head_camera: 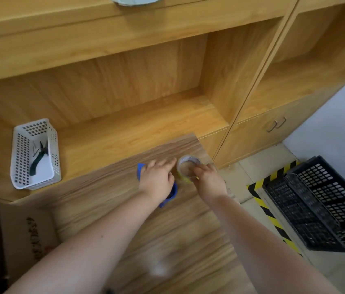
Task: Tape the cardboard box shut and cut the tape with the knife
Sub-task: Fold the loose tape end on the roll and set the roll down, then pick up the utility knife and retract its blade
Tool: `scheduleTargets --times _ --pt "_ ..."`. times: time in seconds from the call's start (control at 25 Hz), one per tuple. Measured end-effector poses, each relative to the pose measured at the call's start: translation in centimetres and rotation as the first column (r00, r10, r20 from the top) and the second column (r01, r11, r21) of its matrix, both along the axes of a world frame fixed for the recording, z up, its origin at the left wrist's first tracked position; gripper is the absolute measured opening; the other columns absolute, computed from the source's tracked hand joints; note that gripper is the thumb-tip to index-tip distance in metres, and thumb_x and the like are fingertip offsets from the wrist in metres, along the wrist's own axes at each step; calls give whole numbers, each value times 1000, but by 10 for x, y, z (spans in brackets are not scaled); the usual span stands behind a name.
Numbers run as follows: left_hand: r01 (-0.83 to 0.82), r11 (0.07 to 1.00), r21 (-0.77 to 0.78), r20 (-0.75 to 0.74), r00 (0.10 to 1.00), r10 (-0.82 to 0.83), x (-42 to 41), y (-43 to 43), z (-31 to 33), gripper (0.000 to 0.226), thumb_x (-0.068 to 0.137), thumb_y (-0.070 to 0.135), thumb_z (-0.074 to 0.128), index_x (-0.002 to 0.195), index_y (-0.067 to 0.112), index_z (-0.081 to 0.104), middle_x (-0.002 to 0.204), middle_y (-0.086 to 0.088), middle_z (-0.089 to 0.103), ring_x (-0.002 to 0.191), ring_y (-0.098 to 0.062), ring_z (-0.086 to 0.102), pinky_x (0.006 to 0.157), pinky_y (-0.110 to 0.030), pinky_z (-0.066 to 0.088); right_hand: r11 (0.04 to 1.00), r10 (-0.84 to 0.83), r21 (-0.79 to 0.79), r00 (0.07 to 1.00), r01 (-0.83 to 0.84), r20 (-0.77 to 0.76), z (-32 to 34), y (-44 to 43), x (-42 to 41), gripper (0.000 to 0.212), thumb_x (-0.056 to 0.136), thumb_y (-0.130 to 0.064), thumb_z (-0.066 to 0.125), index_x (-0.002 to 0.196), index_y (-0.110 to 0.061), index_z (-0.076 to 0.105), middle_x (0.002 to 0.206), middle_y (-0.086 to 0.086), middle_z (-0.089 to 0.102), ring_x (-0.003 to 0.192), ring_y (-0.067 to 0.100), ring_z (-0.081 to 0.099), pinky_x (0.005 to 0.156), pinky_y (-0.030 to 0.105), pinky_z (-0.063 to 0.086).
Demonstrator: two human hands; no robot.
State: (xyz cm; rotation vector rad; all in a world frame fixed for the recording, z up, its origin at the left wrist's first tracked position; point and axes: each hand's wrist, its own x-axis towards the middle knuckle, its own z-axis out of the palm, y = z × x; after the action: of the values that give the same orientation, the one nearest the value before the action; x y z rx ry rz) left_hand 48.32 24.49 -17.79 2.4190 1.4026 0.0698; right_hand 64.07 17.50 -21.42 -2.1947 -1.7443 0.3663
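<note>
I have both arms stretched forward over the wood-grain counter (pixel 108 194); the left hand (pixel 156 179) lies palm down on a blue object (pixel 170 195) that shows at both sides of the hand; it may be the knife or a tape holder, but blur keeps me from telling which; the fingers (pixel 166 163) are spread and fairly flat, pressed on it rather than curled around it. Just to the right, the right hand (pixel 208 180) is on the roll of tape (pixel 186 166), which rests on the counter near its far right corner; the fingers there are curved over the near rim of the roll, with a yellowish edge showing under them; whether they grip it tightly I cannot tell. The two hands are close beside each other, almost touching.

The cardboard box (pixel 22 232) sits at the lower left, partly out of view, with dark printing on its brown face; it is well apart from both hands. On the shelf (pixel 135 124) of the wooden cabinet behind the counter stands a white perforated basket (pixel 34 154) holding a dark tool I cannot identify. To the right, on the tiled floor, a black plastic crate (pixel 320 204) lies tilted beside yellow-and-black hazard tape (pixel 270 217).
</note>
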Motion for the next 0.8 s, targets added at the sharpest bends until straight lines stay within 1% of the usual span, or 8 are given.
scheduleTargets --times 0.12,0.16,0.24,0.32,0.44,0.52,0.68,0.8 --pt "-156 987 -33 83 984 159 -34 -9 27 44 91 23 46 134 32 52 136 0 57 129 -26 45 104 -39 35 999 28 48 993 -23 -112 28 -12 -25 32 83 -11 64 114 -17 65 118 6 66 112 32 50 87 43 49" --pt "-196 979 -59 122 972 202 -48 -17 33 42 90 22 48 130 31 55 133 -1 60 125 -25 49 101 -37 38 997 56 52 987 -49 -150 35 -17 -37 30 83 -11 65 112 -18 66 116 5 66 113 30 50 89 43 48" --pt "-281 951 -129 195 933 302 -77 -34 42 41 88 20 51 126 30 58 125 -2 65 111 -24 60 89 -31 43 994 106 38 966 -100 -235 47 -31 -65 27 82 -10 64 108 -19 68 112 5 66 110 27 54 90 42 48" --pt "-365 908 -207 268 871 411 -108 -51 50 38 87 18 54 123 28 61 119 -3 69 100 -23 65 80 -27 44 988 157 31 948 -154 -278 54 -50 -97 29 80 -9 64 107 -19 68 112 7 64 108 27 57 91 40 48" --pt "-435 840 -325 365 762 536 -152 -75 56 33 86 14 57 117 21 64 120 -6 68 105 -23 63 86 -27 43 982 182 4 943 -188 -278 55 -80 -140 29 81 -14 65 110 -19 67 113 7 63 108 26 57 92 33 46" --pt "-453 802 -390 386 710 589 -181 -98 58 31 86 13 56 114 21 64 120 -6 67 105 -23 62 88 -29 44 983 174 -15 945 -185 -278 52 -104 -170 26 82 -19 67 108 -19 68 110 6 64 109 26 56 94 31 44" --pt "-458 745 -485 357 674 647 -219 -135 57 32 87 13 55 118 16 62 114 -3 63 104 -23 60 94 -32 45 970 136 -162 955 -183 -264 33 -144 -213 30 84 -24 64 114 -20 64 116 5 63 113 25 52 98 31 40" --pt "-405 754 -517 351 703 618 -232 -158 51 33 87 12 53 118 18 60 114 -4 63 97 -20 58 90 -31 46 951 11 -290 949 -108 -316 15 -171 -242 32 85 -27 63 115 -20 61 115 5 64 111 23 55 93 34 47"
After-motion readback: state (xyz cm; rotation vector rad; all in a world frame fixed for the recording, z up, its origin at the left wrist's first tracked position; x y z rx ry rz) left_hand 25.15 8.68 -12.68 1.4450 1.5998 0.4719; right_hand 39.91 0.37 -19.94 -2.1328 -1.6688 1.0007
